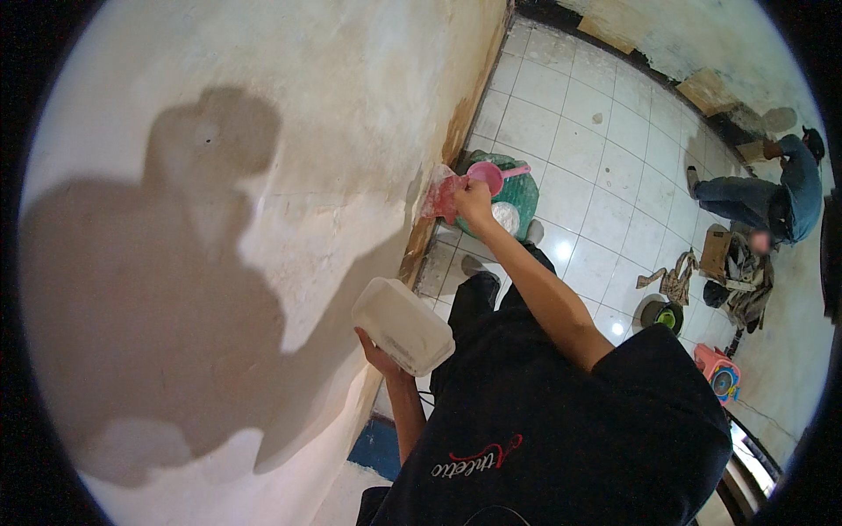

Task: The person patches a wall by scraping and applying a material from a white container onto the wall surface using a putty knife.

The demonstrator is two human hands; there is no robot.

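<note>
Clenched around a pink, crumpled plastic bag (441, 196), the right hand (474, 202) reaches down to the foot of the bare plaster wall (289, 175), just above a green bucket (517, 197) with a pink plastic scoop (488, 176) on the white tiled floor (596, 149). The bag looks light, limp and slippery, best gripped bunched. Left hand (379, 355) cups a stiff, translucent white plastic tub (403, 326) from below.

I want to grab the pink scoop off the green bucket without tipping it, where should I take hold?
Probably by its handle. The pink scoop sits at the rim of the green bucket, its thin handle sticking out to the right over the bucket. Come from that right side and pinch the handle, since the right hand and a pink bag crowd the bowl's left.
</note>
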